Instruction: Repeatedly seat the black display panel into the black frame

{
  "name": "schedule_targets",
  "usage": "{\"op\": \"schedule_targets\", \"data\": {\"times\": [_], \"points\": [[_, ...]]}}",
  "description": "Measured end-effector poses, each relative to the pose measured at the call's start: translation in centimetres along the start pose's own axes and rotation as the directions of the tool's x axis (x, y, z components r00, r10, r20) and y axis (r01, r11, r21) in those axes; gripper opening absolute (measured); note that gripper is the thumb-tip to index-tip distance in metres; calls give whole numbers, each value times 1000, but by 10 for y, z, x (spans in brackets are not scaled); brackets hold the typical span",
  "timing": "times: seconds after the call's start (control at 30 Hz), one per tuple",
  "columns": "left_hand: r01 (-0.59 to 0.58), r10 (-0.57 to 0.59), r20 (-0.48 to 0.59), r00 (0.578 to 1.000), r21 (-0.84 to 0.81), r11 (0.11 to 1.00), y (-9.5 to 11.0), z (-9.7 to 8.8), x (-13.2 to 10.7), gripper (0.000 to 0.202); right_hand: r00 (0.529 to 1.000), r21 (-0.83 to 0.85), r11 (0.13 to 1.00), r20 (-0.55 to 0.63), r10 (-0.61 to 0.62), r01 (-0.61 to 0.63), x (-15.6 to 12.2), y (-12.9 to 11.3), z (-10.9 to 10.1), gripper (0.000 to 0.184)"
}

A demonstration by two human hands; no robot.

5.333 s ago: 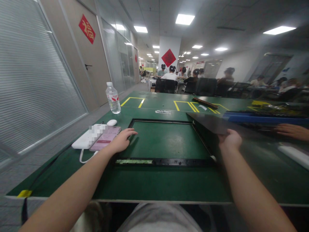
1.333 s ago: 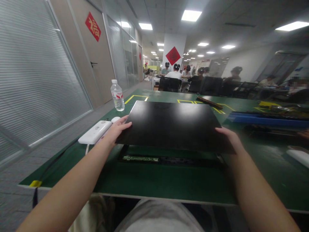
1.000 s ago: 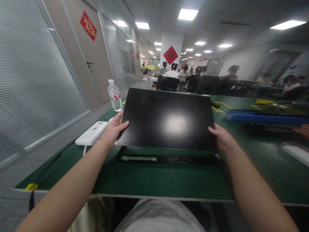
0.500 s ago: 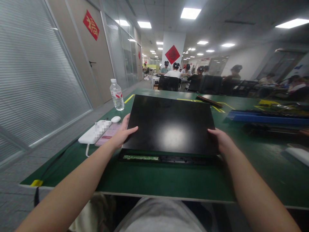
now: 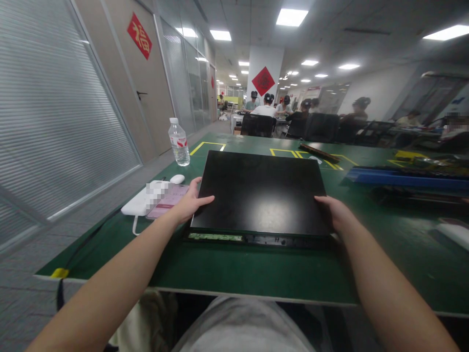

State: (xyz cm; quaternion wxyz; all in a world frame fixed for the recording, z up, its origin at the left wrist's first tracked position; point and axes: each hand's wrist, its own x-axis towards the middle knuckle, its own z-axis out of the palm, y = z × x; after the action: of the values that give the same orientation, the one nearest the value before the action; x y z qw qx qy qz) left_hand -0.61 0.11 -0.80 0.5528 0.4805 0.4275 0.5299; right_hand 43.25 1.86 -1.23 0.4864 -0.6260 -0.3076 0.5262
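Observation:
A flat black display panel [image 5: 260,190] is held between my two hands, its glossy face up and reflecting a light. My left hand [image 5: 192,201] grips the panel's left edge, thumb on top and fingers partly hidden beyond and beneath it. At the right edge, my right hand [image 5: 335,215] holds on with its thumb over the face; its other fingers are hidden. Below the panel's near edge shows a black frame [image 5: 286,241] with a green circuit board strip [image 5: 216,237] at its left. Whether panel and frame touch cannot be seen.
On the green table [image 5: 256,278], a white power bank [image 5: 137,203], a phone [image 5: 164,203], a white earbud case [image 5: 177,179] and a water bottle [image 5: 179,144] stand left. A dark bar [image 5: 319,152] lies behind the panel, a blue strip [image 5: 403,178] at right. Several people sit farther back.
The far edge of the panel has come down a little, so yellow tape lines behind it show more. Both hands keep their hold on its sides.

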Motion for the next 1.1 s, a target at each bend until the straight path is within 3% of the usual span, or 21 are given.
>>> {"op": "schedule_targets", "data": {"times": [0.33,0.5,0.77,1.1], "points": [[46,-45,-28,999,41,998,0,0,0,77,1000,-87,996,-11,-4,3,4,2,-3,18],[67,-64,-54,997,70,995,2,3,-2,72,999,-38,999,-29,25,-26,1,1,0,18],[-23,24,-7,1000,80,997,-3,1,2,66,999,-65,998,-38,-11,8,0,3,1,15],[-3,4,-11,1000,34,999,0,1,0,72,999,-74,997,-49,-1,-3,5,4,-2,19]]}}
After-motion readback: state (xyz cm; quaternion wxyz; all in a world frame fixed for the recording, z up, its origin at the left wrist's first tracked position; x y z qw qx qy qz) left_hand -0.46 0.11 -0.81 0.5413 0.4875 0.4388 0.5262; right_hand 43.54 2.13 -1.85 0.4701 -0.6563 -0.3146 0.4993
